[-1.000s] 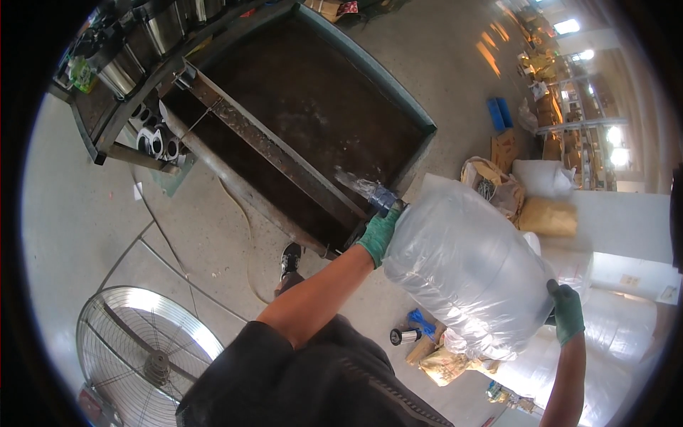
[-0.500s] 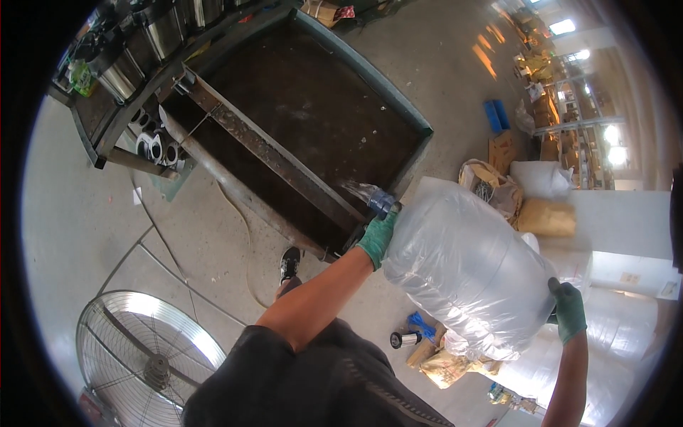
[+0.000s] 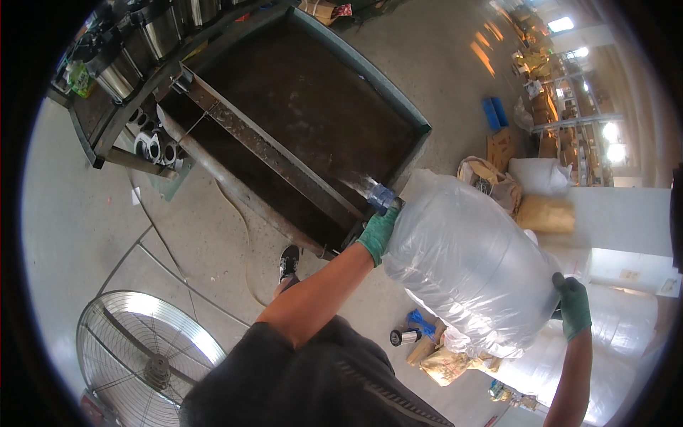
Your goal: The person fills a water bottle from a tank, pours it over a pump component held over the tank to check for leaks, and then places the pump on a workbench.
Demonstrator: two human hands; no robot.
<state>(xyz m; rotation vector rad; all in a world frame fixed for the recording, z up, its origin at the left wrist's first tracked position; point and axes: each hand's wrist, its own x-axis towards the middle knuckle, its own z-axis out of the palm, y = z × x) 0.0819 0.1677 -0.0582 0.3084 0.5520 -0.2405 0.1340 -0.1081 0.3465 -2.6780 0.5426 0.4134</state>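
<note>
A big water jug (image 3: 469, 267) lies tilted across my front, its body sheathed in loose clear plastic film. Its bluish neck (image 3: 382, 198) points left over the near edge of a dark metal basin (image 3: 334, 114). Clear, blurred streaks, which look like water, come off the mouth toward the basin. My left hand (image 3: 379, 231), in a green glove, is closed around the jug just behind the neck. At the far right end, my right hand (image 3: 573, 307), gloved too, grips the jug's base; its fingertips are partly hidden.
Steel flasks (image 3: 117, 75) stand on a bench at the upper left. A large round fan (image 3: 156, 370) is at lower left. Beside the jug are a blue bin (image 3: 495, 114), sacks (image 3: 544, 217) and a flask (image 3: 405, 337) on the floor. More film-wrapped bundles (image 3: 619, 327) lie at right.
The jug's base end has shifted slightly to the right along with my right hand. My left hand stays almost in place at the neck, and the streaks from the mouth look shorter.
</note>
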